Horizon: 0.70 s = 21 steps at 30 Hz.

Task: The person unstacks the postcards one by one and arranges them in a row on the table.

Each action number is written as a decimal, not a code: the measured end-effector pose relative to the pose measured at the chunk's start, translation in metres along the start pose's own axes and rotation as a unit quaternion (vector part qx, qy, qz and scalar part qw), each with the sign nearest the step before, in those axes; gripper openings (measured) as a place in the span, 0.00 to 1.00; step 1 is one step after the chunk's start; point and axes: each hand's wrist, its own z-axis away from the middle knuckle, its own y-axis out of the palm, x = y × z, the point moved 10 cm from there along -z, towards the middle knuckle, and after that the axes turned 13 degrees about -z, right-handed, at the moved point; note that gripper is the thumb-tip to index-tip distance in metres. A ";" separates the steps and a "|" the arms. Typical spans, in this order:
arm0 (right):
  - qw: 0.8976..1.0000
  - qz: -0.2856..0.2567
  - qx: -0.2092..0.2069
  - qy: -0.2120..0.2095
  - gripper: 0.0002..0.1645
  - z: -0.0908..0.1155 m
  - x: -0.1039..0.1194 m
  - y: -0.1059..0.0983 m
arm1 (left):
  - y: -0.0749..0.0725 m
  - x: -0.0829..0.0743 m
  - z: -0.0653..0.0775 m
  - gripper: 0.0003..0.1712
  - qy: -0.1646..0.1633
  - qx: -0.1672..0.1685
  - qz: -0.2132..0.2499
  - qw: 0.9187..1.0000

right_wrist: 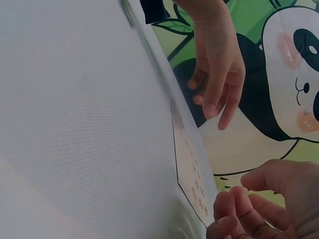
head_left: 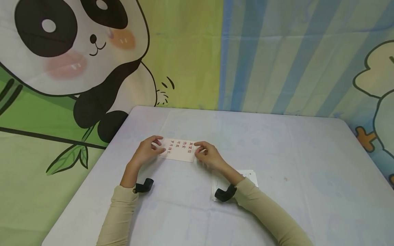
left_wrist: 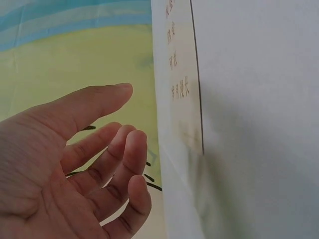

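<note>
Found printed card point(head_left: 180, 155) flat on surface point(head_left: 178, 218) | noted left hand point(head_left: 147, 150), right hand point(head_left: 210, 156) released beside card ends | sighted papers point(head_left: 250, 175) nearer, right

Behind the white table point(head_left: 295, 150), a backdrop point(head_left: 197, 51) shows a panda point(head_left: 98, 61) and perhaps a bird point(head_left: 385, 114).

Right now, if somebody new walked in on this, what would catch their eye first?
Most likely the huge cartoon panda, printed behind the table and filling the upper left of the head view. Next, probably, the pale card with reddish writing, lying on the tabletop between the person's left hand and right hand.
</note>
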 end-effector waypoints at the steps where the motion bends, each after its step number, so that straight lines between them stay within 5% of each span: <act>1: 1.000 0.000 -0.001 -0.001 0.24 0.000 0.001 -0.001 | -0.001 -0.002 0.000 0.30 0.001 -0.001 0.000 1.000; 21: 1.000 -0.010 -0.021 -0.010 0.22 0.019 0.028 -0.017 | -0.001 -0.033 0.007 0.32 0.045 -0.010 -0.014 0.999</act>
